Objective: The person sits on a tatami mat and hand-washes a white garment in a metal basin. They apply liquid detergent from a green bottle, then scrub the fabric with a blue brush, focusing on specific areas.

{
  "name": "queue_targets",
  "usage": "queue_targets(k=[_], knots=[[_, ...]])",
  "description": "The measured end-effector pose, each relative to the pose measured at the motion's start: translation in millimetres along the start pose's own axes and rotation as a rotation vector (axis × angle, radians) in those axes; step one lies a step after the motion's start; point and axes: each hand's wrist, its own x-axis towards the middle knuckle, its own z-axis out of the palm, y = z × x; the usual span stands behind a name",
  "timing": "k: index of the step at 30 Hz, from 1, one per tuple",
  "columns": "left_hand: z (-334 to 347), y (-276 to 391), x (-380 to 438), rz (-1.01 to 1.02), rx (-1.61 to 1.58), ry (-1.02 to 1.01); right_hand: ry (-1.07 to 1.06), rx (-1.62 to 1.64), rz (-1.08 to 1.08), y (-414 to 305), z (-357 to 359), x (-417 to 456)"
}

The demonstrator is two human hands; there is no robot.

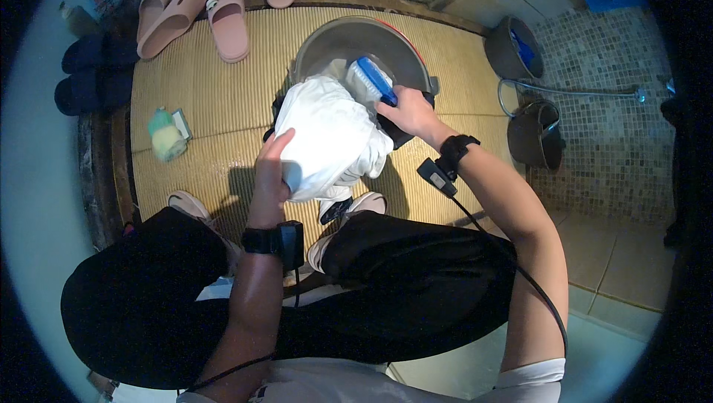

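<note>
My right hand grips a blue scrub brush with white bristles, held over the inside of a grey bucket. White wet-looking cloth hangs over the bucket's near rim and bunches up toward me. Against the left edge of this cloth lies my left hand, its fingers spread along the fabric; part of the palm and the thumb are hidden. Black fabric shows under the white cloth on the near right of the bucket. What lies at the bottom of the bucket is partly covered by brush and cloth.
Pink slides line the far left of the ribbed yellow mat. A green and yellow sponge-like item lies at left, dark slippers beyond. Two smaller buckets and a shower hose are at right.
</note>
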Motion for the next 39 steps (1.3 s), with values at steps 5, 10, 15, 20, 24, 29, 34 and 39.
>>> queue_targets(k=[5,10,15,20,24,29,34,39], knots=[[-6,-8,16,0.004,0.076,0.12,-0.103,0.148,-0.066,9,18,6],[-6,7,14,0.021,-0.161,-0.068,-0.189,0.405,-0.072,9,30,3],[-8,35,7,0.111,-0.225,-0.12,-0.228,0.696,0.036,0,30,-5],[-40,21,28,0.236,0.196,0.098,-0.322,0.903,0.185,-6,15,-5],[-56,18,41,0.306,0.469,0.21,-0.315,0.887,0.08,-8,8,-7],[-52,8,39,0.516,0.83,0.269,-0.536,0.925,0.012,-2,-6,-14],[-13,-2,20,0.505,0.951,0.182,-0.68,0.871,-0.019,-2,-7,-15],[-14,9,13,0.154,0.557,-0.156,-0.7,0.846,0.029,-1,-13,-13]])
